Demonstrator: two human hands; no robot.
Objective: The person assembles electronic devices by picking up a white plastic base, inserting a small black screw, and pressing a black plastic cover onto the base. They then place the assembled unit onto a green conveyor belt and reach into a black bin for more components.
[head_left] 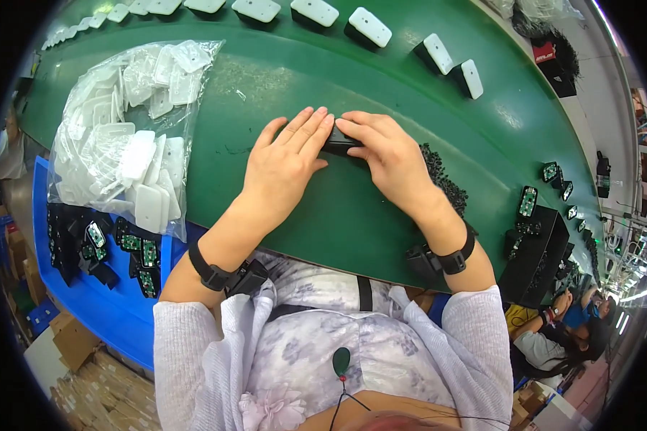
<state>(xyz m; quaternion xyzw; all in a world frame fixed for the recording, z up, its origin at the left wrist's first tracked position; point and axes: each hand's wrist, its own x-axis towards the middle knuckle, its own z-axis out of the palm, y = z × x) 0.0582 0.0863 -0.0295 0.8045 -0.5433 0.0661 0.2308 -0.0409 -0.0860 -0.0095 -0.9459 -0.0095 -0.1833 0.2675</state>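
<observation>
In the middle of the green table a small black plastic casing [340,141] lies between my hands. My left hand [284,159] has its fingers stretched out flat, with the fingertips against the casing's left end. The curled fingers and thumb of my right hand [392,154] grip the casing from its right side. Both hands hide much of the casing, so its upper face cannot be made out. Beside my right wrist is a heap of tiny black parts [444,179].
A clear plastic bag [101,144] of white covers lies at left, above a blue bin [108,316] with black housings and green circuit boards. White-topped black units [369,27] line the far edge. At right stand a black box [535,251] and more boards; another person [553,345] sits beyond.
</observation>
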